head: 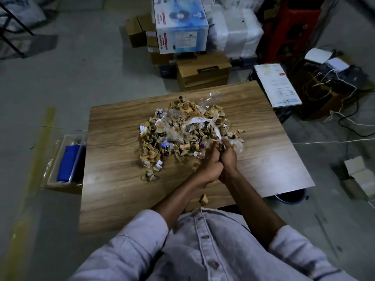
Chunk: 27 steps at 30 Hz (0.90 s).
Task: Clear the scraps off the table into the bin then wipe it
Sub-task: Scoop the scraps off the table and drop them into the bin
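- The scraps point(182, 132) lie in one big heap of torn cardboard, paper and clear plastic in the middle of the table point(121, 179).
- The left hand point(210, 168) and the right hand point(229, 157) are pressed side by side at the near right edge of the heap. The fingers of both are curled closed around a handful of pieces.
- The step in hand seems to be lifting this handful. It is better to squeeze it tight and lift slowly, because light plastic can slip out.
- What looks like the bin point(290, 197) stands on the floor, partly hidden under the near right corner of the table, so the way to carry is short.
- A single scrap point(204, 199) lies apart near the front edge; it must not be forgotten.
- A blue cloth point(68, 161) waits in a clear tray point(60, 151) at the left side, probably for the wiping.
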{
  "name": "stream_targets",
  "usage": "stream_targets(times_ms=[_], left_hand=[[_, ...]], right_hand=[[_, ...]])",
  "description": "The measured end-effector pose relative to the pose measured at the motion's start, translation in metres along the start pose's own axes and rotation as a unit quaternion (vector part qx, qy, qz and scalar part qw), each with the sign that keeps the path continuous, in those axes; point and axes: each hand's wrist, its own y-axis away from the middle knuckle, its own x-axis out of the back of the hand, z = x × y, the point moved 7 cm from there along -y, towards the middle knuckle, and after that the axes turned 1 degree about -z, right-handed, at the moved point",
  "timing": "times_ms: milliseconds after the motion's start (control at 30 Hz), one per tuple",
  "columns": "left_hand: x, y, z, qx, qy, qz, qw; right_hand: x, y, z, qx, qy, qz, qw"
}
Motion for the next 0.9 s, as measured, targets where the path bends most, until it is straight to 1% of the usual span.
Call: stream_targets(times_ms=[67,200,267,333,400,467,500,567,633,667,700,767,833,867,900], left_hand=[[-0.003,-0.002,-0.003,0.01,0.004,-0.013,1.0],[0.003,0.003,0.002,0.008,0.041,-0.039,0.998],[0.006,0.01,0.008,-0.014,0.111,-0.061,0.992],[0.013,0.02,0.017,-0.055,0.166,-0.079,0.981],[0.023,0.028,0.021,-0.098,0.221,-0.082,0.967],[0.035,0.036,0.024,-0.135,0.286,-0.068,0.946],[0.042,0.038,0.022,-0.143,0.32,-0.048,0.935],[0.055,0.041,0.015,-0.14,0.408,-0.007,0.902],[0.066,0.041,-0.001,-0.113,0.481,0.041,0.869],[0.07,0.041,-0.011,-0.088,0.501,0.071,0.858],[0.072,0.041,-0.022,-0.058,0.521,0.097,0.846],[0.065,0.042,-0.049,0.029,0.559,0.138,0.817],[0.047,0.046,-0.065,0.097,0.591,0.13,0.79],[0.037,0.048,-0.065,0.113,0.604,0.108,0.781],[0.028,0.05,-0.06,0.117,0.621,0.079,0.771]], right_hand=[[0.0,-0.007,0.001,0.005,0.025,-0.011,1.0],[0.002,-0.006,-0.001,0.007,0.017,0.0,1.0],[0.003,-0.004,0.003,-0.019,-0.021,0.015,1.0],[0.006,-0.002,0.008,-0.05,-0.083,0.033,0.995],[0.006,-0.001,0.007,-0.057,-0.132,0.046,0.989],[0.008,-0.007,0.007,-0.054,-0.179,0.063,0.98],[0.008,-0.023,0.012,-0.054,-0.204,0.05,0.976],[0.01,-0.033,0.012,-0.066,-0.232,0.066,0.968],[0.007,-0.021,-0.002,-0.075,-0.275,0.057,0.957],[0.005,-0.012,-0.01,-0.068,-0.292,0.046,0.953],[0.003,-0.008,-0.016,-0.058,-0.312,0.031,0.948],[0.002,-0.004,-0.022,-0.037,-0.332,0.021,0.942],[0.002,-0.004,-0.023,-0.025,-0.35,0.016,0.936],[0.002,-0.003,-0.023,-0.024,-0.335,0.026,0.941],[0.001,-0.005,-0.023,-0.013,-0.342,0.02,0.939]])
